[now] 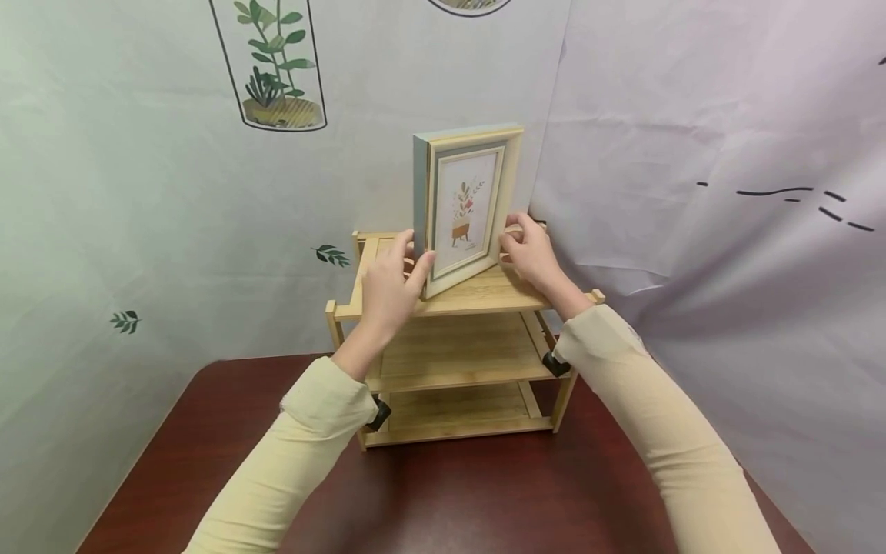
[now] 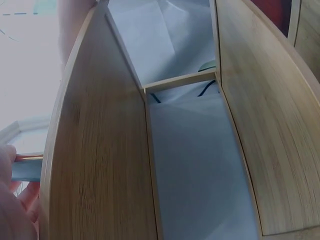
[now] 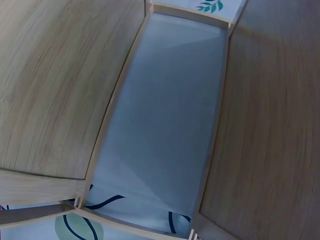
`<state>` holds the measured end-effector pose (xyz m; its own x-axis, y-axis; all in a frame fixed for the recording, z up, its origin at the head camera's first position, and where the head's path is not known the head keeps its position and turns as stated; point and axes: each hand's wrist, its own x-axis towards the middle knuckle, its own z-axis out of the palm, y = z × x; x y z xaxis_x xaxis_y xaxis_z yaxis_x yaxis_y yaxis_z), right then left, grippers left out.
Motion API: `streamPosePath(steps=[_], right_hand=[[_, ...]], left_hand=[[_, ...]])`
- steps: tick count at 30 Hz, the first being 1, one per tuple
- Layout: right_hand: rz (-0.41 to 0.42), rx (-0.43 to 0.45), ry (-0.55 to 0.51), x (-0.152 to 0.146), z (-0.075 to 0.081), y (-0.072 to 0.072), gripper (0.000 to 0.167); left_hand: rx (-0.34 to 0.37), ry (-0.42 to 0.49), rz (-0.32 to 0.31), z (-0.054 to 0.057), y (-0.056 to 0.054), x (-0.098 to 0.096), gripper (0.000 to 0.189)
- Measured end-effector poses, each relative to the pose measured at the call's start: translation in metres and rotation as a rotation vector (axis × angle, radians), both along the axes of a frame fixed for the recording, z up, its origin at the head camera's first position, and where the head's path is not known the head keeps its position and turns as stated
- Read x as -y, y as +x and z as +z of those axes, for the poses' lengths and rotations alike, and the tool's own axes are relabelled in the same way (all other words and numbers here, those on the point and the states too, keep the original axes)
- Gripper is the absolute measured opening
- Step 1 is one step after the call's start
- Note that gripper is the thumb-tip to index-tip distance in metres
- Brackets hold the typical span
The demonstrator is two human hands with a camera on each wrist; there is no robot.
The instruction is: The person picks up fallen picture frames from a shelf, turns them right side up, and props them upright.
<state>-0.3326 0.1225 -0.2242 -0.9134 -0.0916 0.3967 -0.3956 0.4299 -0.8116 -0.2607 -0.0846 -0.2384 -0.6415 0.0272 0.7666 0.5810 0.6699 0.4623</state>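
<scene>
A picture frame [image 1: 471,208] with a cream front, blue-grey sides and a plant print stands turned at an angle on the top shelf [image 1: 477,292] of a wooden rack. My left hand [image 1: 396,281] holds its left edge, the thumb in front and the fingers along the side. In the left wrist view, part of that left hand [image 2: 17,205] is around the frame's blue-grey side [image 2: 27,170]. At the opposite edge, my right hand [image 1: 531,250] grips low down with bent fingers, partly hidden behind the frame. The right wrist view shows neither that hand nor the frame.
Beneath the top are a middle shelf [image 1: 464,350] and a bottom shelf [image 1: 457,408]. Raised posts [image 1: 331,308] stand at the rack's corners. The rack stands on a dark red table [image 1: 477,492], with a printed cloth backdrop [image 1: 173,192] close behind and at the sides.
</scene>
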Motion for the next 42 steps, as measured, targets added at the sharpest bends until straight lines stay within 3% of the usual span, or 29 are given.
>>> streamPosePath(steps=[12,18,29,32,38,42], right_hand=[[-0.032,0.033,0.066,0.006,0.005,-0.008,0.027],[-0.032,0.020,0.117,0.007,0.007,-0.013,0.028],[-0.053,-0.015,0.102,0.005,0.008,-0.015,0.030],[-0.074,-0.077,0.000,0.004,0.012,-0.011,0.030],[-0.055,-0.316,-0.269,0.011,0.037,0.005,0.026],[-0.014,-0.394,-0.278,0.017,0.061,0.023,0.034]], left_hand=[[-0.060,-0.033,0.096,-0.002,0.002,-0.013,0.035],[-0.086,-0.033,0.094,-0.004,0.001,-0.018,0.033],[-0.117,-0.027,0.105,-0.006,-0.001,-0.019,0.032],[-0.134,-0.019,0.100,-0.008,-0.002,-0.019,0.031],[-0.145,-0.007,0.094,-0.010,-0.004,-0.018,0.030],[-0.141,-0.007,0.091,-0.011,-0.004,-0.018,0.030]])
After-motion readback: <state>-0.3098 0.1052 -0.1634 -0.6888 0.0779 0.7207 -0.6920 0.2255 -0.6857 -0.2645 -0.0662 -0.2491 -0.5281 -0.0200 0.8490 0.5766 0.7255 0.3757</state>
